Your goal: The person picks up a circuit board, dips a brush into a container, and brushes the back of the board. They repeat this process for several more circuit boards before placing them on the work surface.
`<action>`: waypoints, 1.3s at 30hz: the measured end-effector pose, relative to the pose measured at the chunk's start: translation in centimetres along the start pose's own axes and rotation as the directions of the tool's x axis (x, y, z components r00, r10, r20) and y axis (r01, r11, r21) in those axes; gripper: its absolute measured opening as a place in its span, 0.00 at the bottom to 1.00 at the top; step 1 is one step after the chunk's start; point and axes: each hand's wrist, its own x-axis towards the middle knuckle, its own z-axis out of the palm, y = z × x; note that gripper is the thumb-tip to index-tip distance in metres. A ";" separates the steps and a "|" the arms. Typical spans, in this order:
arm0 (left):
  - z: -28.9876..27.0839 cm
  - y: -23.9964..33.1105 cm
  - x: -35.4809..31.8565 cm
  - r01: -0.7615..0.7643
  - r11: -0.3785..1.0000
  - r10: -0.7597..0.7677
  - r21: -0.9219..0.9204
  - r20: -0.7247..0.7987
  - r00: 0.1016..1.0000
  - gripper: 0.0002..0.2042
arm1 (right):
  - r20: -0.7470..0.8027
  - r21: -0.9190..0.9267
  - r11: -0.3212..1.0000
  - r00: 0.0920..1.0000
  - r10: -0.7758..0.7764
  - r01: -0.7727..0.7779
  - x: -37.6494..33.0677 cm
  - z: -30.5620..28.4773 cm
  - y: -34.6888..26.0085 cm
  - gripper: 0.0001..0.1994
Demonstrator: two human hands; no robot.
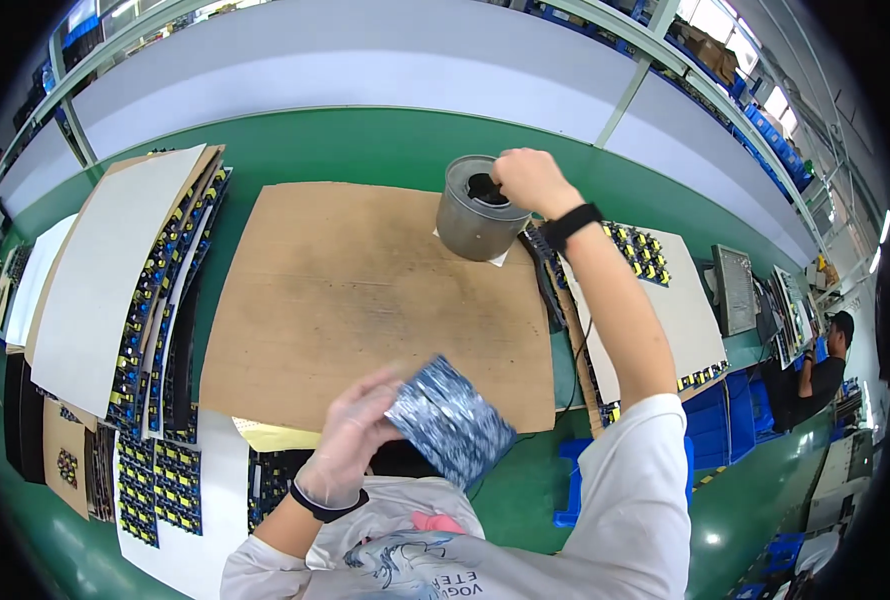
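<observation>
Head view. Left hand (350, 440), in a thin clear glove, is closed on the near-left edge of a blurred blue-grey rectangular circuit board (451, 419), held tilted above the front edge of the brown cardboard sheet (355, 290) on the green surface (365, 140). Right hand (528, 180), bare, with a black wrist strap, is curled shut at the mouth of a grey cylindrical metal can (477, 208) standing upright at the far right corner of the cardboard; fingers pinch something dark at the opening, cannot tell what.

Judgement on handling: the board looks light and stiff, thin, with fragile parts on its face, so take it by the edges only, as the gloved hand does. The can looks rigid and smooth-walled, likely heavier, so grip round the wall.

Surroundings: stacks of boards with yellow and black components interleaved with pale card sheets (105, 270) lie left; a similar stack (655, 290) lies right. Another person sits at the far right.
</observation>
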 end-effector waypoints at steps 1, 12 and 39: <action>0.0 0.2 0.0 -0.001 1.000 0.001 0.006 -0.002 1.000 0.23 | 0.071 -0.071 0.997 0.997 0.016 -0.011 0.5 0.8 -0.2 0.05; -2.5 1.3 -0.3 -0.201 0.980 0.199 0.000 -0.143 0.969 0.24 | 0.037 -0.013 0.961 0.960 0.278 -0.278 -5.2 -3.8 -1.9 0.08; -3.7 -1.7 2.5 -0.329 0.930 0.297 -0.162 -0.195 0.935 0.18 | 0.132 0.388 0.886 0.967 0.218 -0.253 -13.2 -2.6 -19.4 0.22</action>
